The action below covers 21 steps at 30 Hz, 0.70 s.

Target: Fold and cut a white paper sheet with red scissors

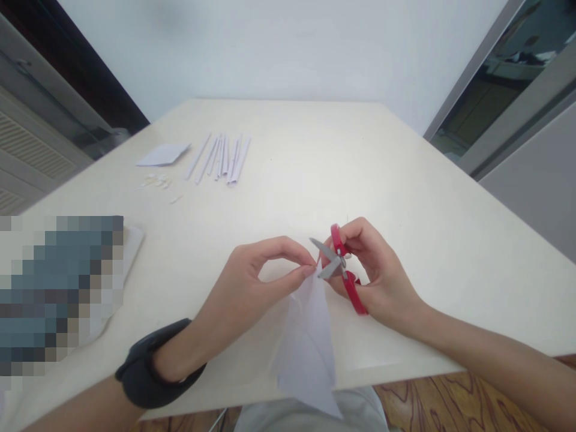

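Observation:
My left hand [265,273] pinches the top tip of a folded white paper [310,342] between thumb and fingertips. The paper hangs down toward the table's front edge, wide at the bottom and narrow at the top. Red-handled scissors [333,265] are in my right hand [375,273], with thumb and fingers at the handles. Their blades stand apart, pointing left, close to the paper's tip. Whether the blades touch the paper I cannot tell. Some right-hand fingers are hidden behind the scissors.
Several rolled paper tubes [225,159] lie at the back left of the white table [315,156]. Beside them are a folded paper [164,155] and small paper scraps [157,180]. A blurred-out flat item [58,294] lies at the left on white sheets [128,252].

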Each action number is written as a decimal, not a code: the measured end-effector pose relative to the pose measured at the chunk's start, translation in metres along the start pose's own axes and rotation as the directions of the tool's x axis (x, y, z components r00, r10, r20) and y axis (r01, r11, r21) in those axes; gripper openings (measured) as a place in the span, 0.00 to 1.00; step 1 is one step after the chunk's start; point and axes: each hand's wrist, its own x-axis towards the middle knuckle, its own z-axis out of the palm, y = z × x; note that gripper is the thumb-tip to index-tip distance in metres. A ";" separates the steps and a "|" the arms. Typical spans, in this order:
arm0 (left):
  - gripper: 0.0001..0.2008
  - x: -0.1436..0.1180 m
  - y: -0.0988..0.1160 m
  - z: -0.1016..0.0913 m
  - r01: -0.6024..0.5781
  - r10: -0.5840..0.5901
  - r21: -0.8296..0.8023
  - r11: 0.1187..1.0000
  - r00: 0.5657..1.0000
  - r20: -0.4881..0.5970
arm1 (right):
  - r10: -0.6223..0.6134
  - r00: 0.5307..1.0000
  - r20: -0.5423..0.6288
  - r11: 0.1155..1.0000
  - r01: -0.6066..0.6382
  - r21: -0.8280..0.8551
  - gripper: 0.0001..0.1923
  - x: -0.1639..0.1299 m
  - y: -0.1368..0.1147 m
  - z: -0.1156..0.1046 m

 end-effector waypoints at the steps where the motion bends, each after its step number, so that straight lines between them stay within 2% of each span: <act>1: 0.03 0.000 0.000 0.000 0.002 -0.002 -0.002 1.000 1.000 0.009 | 0.000 1.000 0.004 1.000 0.000 0.002 0.23 0.000 0.000 0.000; 4: 0.04 0.000 0.000 0.001 -0.018 0.018 -0.018 1.000 0.999 0.030 | 0.014 1.000 -0.007 1.000 -0.014 -0.008 0.20 0.001 -0.001 0.001; 6: 0.04 0.000 0.000 0.000 -0.054 0.054 -0.032 0.998 0.999 -0.011 | 0.046 0.999 -0.011 0.998 -0.047 -0.032 0.18 0.002 -0.002 0.000; 9: 0.04 -0.001 0.000 -0.001 -0.105 0.103 -0.029 0.994 0.991 -0.082 | 0.154 0.988 -0.015 0.985 -0.155 -0.071 0.15 0.005 -0.004 -0.002; 14: 0.05 -0.001 0.002 -0.004 -0.134 0.131 -0.045 0.990 0.989 -0.076 | 0.280 0.959 0.047 0.954 -0.273 -0.121 0.14 0.005 -0.007 -0.005; 17: 0.05 -0.001 0.001 -0.003 -0.138 0.134 -0.070 0.988 0.989 -0.062 | 0.322 0.940 0.114 0.934 -0.296 -0.200 0.15 0.004 -0.008 -0.005; 21: 0.05 -0.001 0.000 -0.002 -0.122 0.111 -0.156 0.980 0.991 -0.078 | 0.301 0.942 0.149 0.929 -0.254 -0.269 0.15 0.004 -0.008 -0.003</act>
